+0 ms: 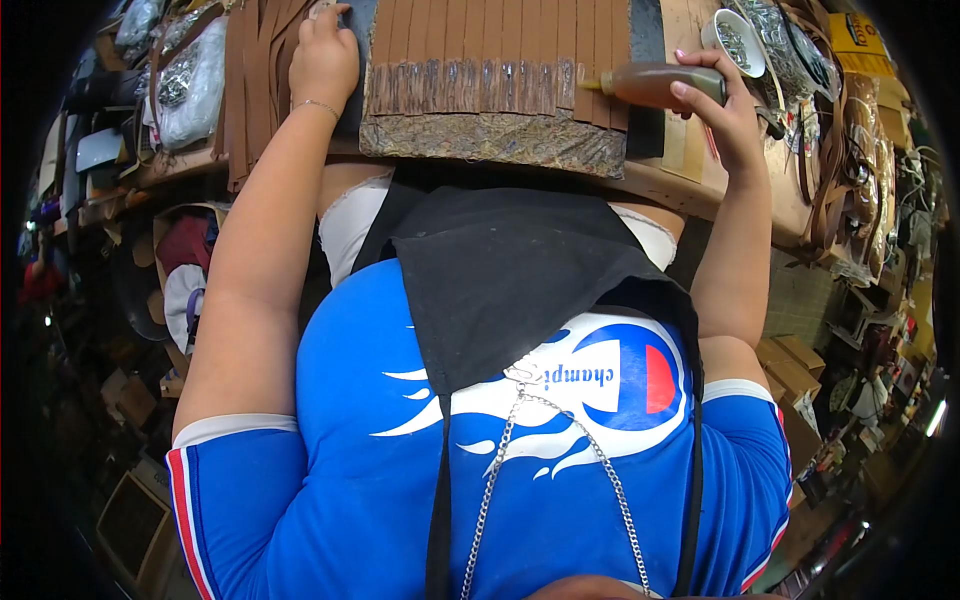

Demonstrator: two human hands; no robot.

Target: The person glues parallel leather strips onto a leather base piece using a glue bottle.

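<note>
Brown strips [490,35] lie side by side on a board [490,140] with a mottled, stained surface. Most of their near ends look dark and glossy; the ones at the far right look plain. My right hand [728,105] is closed around a translucent bottle [650,84] of brownish liquid, tilted on its side. The bottle's yellowish nozzle points left, at the strip ends near the board's right side. My left hand [325,58] is at the left of the board, its fingers bent near the top edge of the view; what they hold, if anything, is too small to name.
More brown strips [262,90] hang over the bench edge at the left. A white bowl of small metal parts [733,44] stands beyond my right hand. Plastic bags [195,90] lie at the far left, and a yellow box [858,42] sits at the back right.
</note>
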